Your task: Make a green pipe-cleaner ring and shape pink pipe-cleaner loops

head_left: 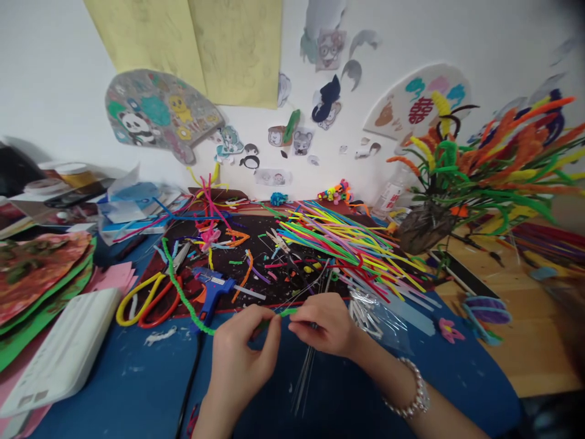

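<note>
My left hand [242, 353] and my right hand [322, 326] meet low in the middle of the head view, over a blue mat [137, 384]. Both pinch a green pipe cleaner [183, 292] that trails away to the upper left from my left fingers. My right hand, with a bead bracelet [414, 393] on its wrist, also grips thin metal wires [306, 372] that hang down toward me. A blue glue gun [212, 292] lies just beyond my left hand.
A heap of bright pipe cleaners [347, 244] covers the dark board behind. Scissors with yellow and red handles [146, 299] lie left, beside a white box [64, 353]. A vase of pipe-cleaner flowers [457, 177] stands at right. Paper sheets [36, 274] pile at far left.
</note>
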Demonstrator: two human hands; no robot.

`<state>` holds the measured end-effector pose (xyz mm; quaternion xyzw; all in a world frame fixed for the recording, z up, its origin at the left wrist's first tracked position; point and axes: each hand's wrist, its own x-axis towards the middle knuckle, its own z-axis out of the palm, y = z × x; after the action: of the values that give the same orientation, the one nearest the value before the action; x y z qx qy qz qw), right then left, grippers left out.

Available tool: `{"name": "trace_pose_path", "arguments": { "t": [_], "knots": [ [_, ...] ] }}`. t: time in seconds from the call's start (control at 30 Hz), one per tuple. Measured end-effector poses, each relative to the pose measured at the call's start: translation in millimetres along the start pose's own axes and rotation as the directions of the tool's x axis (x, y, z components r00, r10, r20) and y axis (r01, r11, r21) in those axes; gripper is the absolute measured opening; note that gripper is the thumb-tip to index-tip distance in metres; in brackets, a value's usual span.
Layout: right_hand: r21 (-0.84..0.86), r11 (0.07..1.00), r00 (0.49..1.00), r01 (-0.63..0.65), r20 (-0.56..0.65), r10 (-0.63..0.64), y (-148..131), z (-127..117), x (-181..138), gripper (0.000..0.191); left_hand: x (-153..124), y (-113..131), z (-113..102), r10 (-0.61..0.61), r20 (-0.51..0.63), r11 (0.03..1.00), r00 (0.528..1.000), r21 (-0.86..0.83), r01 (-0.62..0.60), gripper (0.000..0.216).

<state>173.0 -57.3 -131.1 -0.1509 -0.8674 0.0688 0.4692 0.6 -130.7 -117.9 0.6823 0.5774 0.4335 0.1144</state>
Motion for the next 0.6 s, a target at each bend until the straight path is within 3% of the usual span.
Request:
{"name": "trace_pose_path", "arguments": {
  "t": [0.27, 0.37, 0.43, 0.5, 0.6],
  "knots": [
    [0.058, 0.985, 0.986, -0.165, 0.041, 0.163, -6.4, 4.3, -2.7, 0.013, 0.6, 2.3, 2.4, 0.081, 0.103, 0.997, 0.991, -0.012, -0.081, 0.014],
    [0.08, 0.956, 0.959, -0.283, 0.038, 0.281, -7.8, 7.0, -6.7, 0.009, -0.2, 1.3, 4.1, 0.106, 0.097, 0.994, 0.99, 0.0, -0.107, 0.016],
    [0.123, 0.933, 0.941, -0.339, 0.023, 0.339, -9.4, 7.7, -9.2, 0.018, -0.5, 0.3, 4.6, 0.109, 0.072, 0.994, 0.991, 0.02, -0.111, 0.02],
    [0.121, 0.951, 0.958, -0.286, -0.003, 0.288, -9.8, 7.2, -11.1, 0.019, -0.4, -0.2, 4.3, 0.109, 0.027, 0.994, 0.994, 0.03, -0.109, 0.024],
    [0.086, 0.991, 0.995, -0.098, 0.028, 0.096, -5.6, 6.2, -12.5, 0.009, 0.1, 0.4, 2.3, 0.092, -0.075, 0.995, 0.993, 0.037, -0.09, 0.027]
  ]
}}
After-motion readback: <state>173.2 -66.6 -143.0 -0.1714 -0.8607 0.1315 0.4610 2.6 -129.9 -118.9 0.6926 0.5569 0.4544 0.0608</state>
